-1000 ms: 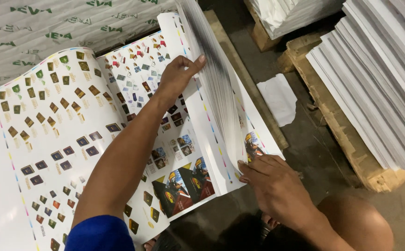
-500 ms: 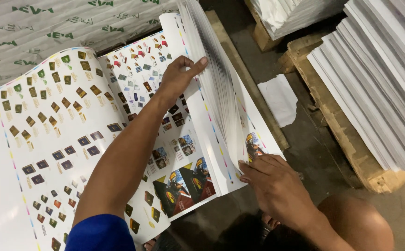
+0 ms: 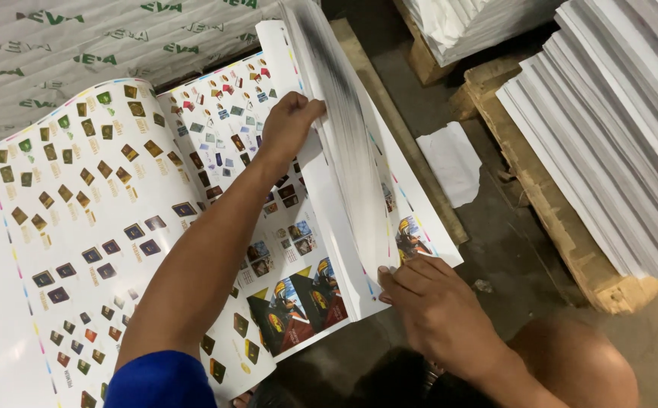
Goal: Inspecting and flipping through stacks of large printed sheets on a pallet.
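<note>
A thick stack of large printed sheets (image 3: 117, 219) covered with small coloured pictures lies before me. My left hand (image 3: 289, 125) is closed on the inner edge of a fanned bundle of sheets (image 3: 344, 136), blurred from motion, near the stack's far right side. My right hand (image 3: 435, 310) pinches the near corner of the same bundle, fingers on the sheet edges. The turned sheets curl over to the left, white at their backs.
Plastic-wrapped packs (image 3: 79, 53) lie behind the stack. A wooden pallet (image 3: 571, 249) at the right carries tall stacks of white paper (image 3: 616, 128). A loose white sheet (image 3: 450, 162) lies on the dark floor between. My bare knee (image 3: 578, 370) is at the bottom right.
My left hand has curled from flat and spread into a grip on the bundle's edge. The fanned sheets have shifted and blur more. The right hand stays at the corner.
</note>
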